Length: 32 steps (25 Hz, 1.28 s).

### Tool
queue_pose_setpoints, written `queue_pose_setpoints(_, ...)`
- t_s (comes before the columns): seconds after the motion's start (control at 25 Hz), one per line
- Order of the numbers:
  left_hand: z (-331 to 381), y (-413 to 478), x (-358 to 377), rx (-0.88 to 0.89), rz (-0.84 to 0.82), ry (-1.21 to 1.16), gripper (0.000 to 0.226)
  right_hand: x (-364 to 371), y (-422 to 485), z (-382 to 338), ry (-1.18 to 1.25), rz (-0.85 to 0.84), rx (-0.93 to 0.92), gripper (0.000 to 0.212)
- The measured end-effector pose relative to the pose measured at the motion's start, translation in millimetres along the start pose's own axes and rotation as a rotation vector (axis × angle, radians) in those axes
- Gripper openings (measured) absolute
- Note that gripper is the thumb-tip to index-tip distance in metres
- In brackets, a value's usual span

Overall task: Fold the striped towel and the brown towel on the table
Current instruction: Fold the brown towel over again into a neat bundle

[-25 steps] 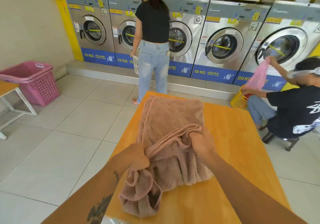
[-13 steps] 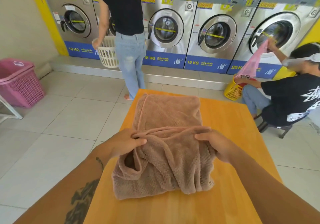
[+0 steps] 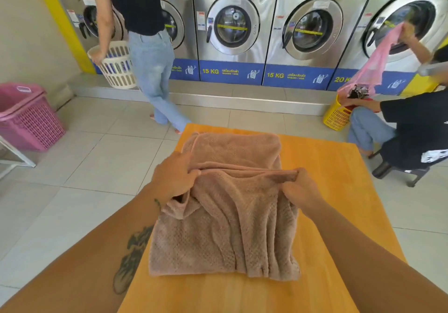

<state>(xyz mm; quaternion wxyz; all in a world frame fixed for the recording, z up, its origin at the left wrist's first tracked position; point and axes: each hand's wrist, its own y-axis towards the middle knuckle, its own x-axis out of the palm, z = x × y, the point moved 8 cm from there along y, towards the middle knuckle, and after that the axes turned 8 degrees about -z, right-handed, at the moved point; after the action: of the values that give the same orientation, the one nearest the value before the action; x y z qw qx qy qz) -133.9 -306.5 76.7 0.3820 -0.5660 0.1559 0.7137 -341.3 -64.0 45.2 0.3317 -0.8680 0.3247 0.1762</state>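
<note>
The brown towel [image 3: 228, 225] lies on the orange wooden table [image 3: 344, 191], partly folded, its near half rumpled and draped toward me. My left hand [image 3: 174, 177] grips the towel's raised fold at its left end. My right hand [image 3: 300, 189] pinches the same fold at its right end. The fold is stretched between both hands, a little above the flat far half. No striped towel is in view.
A person with a white laundry basket [image 3: 116, 65] stands by the washing machines [image 3: 232, 26] beyond the table. Another person sits at the right beside a yellow basket [image 3: 337, 116], holding a pink cloth. A pink basket [image 3: 26, 116] stands at the left on the tiled floor.
Both hands have spread apart along the fold and carried it away from me, smoothing the bunched near half. The standing person has picked up the white basket and stepped left.
</note>
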Motion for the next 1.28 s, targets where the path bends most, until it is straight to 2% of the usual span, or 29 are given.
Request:
queue_pose_setpoints(0.08, 29.8, -11.3, 4.7, 0.174, 0.218, 0.116, 0.034, 0.0, -7.2, -1.5, -0.383, 0.203, 0.004, 0.059)
queue_pose_setpoints(0.12, 42.5, -26.0, 20.8, 0.288, 0.228, 0.122, 0.025, 10.9, -16.7, -7.5, -0.561, 0.258, -0.098, 0.061)
queue_pose_setpoints(0.16, 49.2, -43.8, 44.4, 0.379, 0.188, 0.134, 0.019, 33.1, -29.7, -12.2, -0.647, 0.201, -0.238, 0.061)
queue_pose_setpoints(0.2, 50.5, -62.3, 71.4, 0.425, 0.113, 0.144, 0.019, 61.8, -39.0, -7.4, -0.69, 0.038, -0.343, 0.061)
queue_pose_setpoints(0.28, 38.7, -93.2, 117.8, 0.373, -0.07, 0.152, 0.04, 107.6, -56.7, 18.7, -0.744, -0.324, -0.351, 0.066)
queue_pose_setpoints(0.32, 29.4, -103.8, 130.6, 0.329, -0.125, 0.142, 0.054, 115.8, -60.7, 31.6, -0.77, -0.4, -0.306, 0.07)
queue_pose_setpoints(0.36, 20.5, -112.4, 138.5, 0.297, -0.163, 0.134, 0.067, 115.2, -62.7, 36.8, -0.772, -0.385, -0.304, 0.071)
queue_pose_setpoints(0.44, 2.0, -124.1, 143.3, 0.268, -0.211, 0.156, 0.094, 103.8, -78.4, 25.3, -0.793, -0.221, -0.426, 0.062)
queue_pose_setpoints(0.52, -20.3, -130.6, 145.5, 0.228, -0.286, 0.27, 0.112, 108.1, -101.3, 22.6, -0.825, -0.217, -0.528, 0.063)
queue_pose_setpoints(0.64, -39.1, -133.9, 147.1, 0.21, -0.288, 0.292, 0.104, 131.4, -113.3, 62.6, -1.055, -0.408, -0.349, 0.104)
queue_pose_setpoints(0.68, -38.4, -133.4, 146.6, 0.221, -0.265, 0.275, 0.096, 132.9, -107.9, 74.1, -1.141, -0.386, -0.303, 0.112)
queue_pose_setpoints(0.76, -36.2, -129.7, 139.9, 0.262, -0.191, 0.246, 0.079, 128.1, -94.5, 78.0, -1.214, -0.269, -0.353, 0.106)
queue_pose_setpoints(0.88, -43.4, -126.4, 123.9, 0.326, -0.144, 0.196, 0.067, 97.8, -85.8, 76.7, -1.238, -0.143, -0.501, 0.06)
queue_pose_setpoints(0.96, -47.9, -129.3, 119.6, 0.351, -0.153, 0.213, 0.066, 77.3, -80.9, 84.2, -1.306, -0.122, -0.461, 0.037)
queue_pose_setpoints(1.0, -47.6, -132.2, 120.4, 0.341, -0.169, 0.219, 0.067, 73.0, -80.2, 88.9, -1.311, -0.118, -0.408, 0.037)
queue_pose_setpoints(1.08, -42.1, -137.7, 122.7, 0.306, -0.179, 0.254, 0.071, 76.6, -85.2, 92.0, -1.218, -0.09, -0.345, 0.058)
queue_pose_setpoints(1.16, -36.8, -140.2, 124.8, 0.265, -0.199, 0.306, 0.079, 89.4, -102.2, 85.1, -1.098, -0.012, -0.381, 0.082)
queue_pose_setpoints(1.28, -34.1, -143.3, 128.0, 0.237, -0.205, 0.343, 0.096, 116.7, -129.7, 81.7, -1.074, 0.037, -0.446, 0.094)
